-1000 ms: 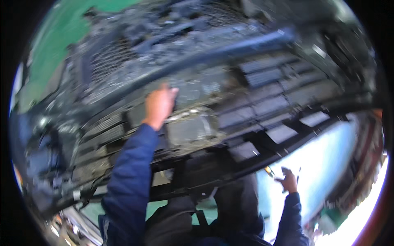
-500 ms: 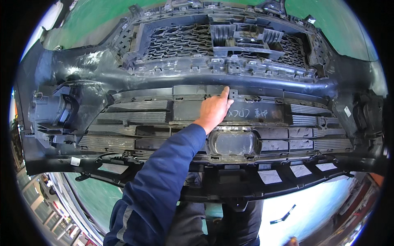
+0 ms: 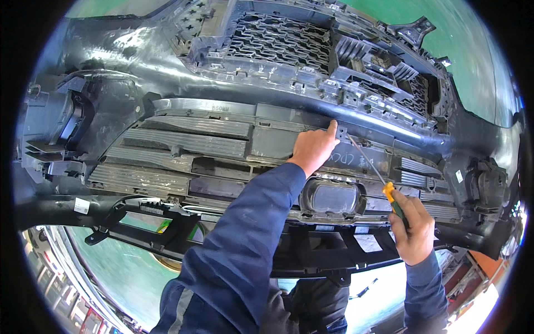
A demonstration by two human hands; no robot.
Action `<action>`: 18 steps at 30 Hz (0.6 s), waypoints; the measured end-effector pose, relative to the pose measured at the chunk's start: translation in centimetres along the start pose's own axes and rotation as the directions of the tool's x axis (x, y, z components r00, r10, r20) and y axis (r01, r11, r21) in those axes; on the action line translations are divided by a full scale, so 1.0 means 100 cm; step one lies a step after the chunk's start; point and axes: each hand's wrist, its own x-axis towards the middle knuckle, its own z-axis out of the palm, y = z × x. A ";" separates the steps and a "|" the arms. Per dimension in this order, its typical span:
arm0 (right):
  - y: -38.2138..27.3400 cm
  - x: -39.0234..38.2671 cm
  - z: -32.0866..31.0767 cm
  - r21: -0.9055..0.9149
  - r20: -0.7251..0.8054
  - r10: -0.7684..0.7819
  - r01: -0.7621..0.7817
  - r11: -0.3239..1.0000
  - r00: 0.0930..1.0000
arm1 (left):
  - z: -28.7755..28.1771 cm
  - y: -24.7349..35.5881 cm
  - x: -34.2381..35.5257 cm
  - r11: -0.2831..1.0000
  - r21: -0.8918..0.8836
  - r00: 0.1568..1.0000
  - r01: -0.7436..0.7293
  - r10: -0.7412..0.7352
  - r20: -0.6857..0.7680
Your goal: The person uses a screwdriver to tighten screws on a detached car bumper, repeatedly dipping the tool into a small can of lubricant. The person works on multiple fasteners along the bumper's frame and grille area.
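Observation:
A large black plastic car bumper point(image 3: 139, 55) lies across the view, inner side up, with a mesh grille point(image 3: 278, 42) above and a slatted lower grille point(image 3: 183, 146). My left hand point(image 3: 316, 149) rests on the lower grille's top edge, index finger stretched out against a small dark tab point(image 3: 341, 133), thumb apart, other fingers curled. My right hand point(image 3: 411, 228) is closed around the yellow-and-green handle of a screwdriver point(image 3: 388, 189). Its thin shaft slants up-left to the tab, just right of my left fingertips; whether the tip touches it is unclear.
Green surface point(image 3: 473, 67) shows behind the bumper at upper right. A black lower trim with square cutouts point(image 3: 295, 245) runs along the near edge, over my dark-clothed legs point(image 3: 311, 306). Assorted workshop items show at both lower corners, including something orange point(image 3: 484, 264) at right.
My right hand has risen from below the bumper onto the lower grille with the screwdriver. The view has shifted, and my left hand now appears farther right, still at the grille's top edge.

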 end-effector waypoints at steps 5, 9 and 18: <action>-0.025 0.018 0.014 -0.253 0.004 -0.089 0.087 0.964 0.996 | -0.004 -0.005 -0.004 1.000 0.002 1.000 0.014 -0.014 0.021; -0.042 0.031 0.026 -0.379 0.032 -0.070 0.076 0.922 0.997 | -0.007 -0.010 -0.007 1.000 -0.012 1.000 0.011 -0.011 0.016; -0.066 0.040 0.038 -0.472 0.096 -0.040 0.081 0.878 0.995 | -0.003 -0.022 -0.008 0.998 -0.063 0.998 0.029 -0.025 0.064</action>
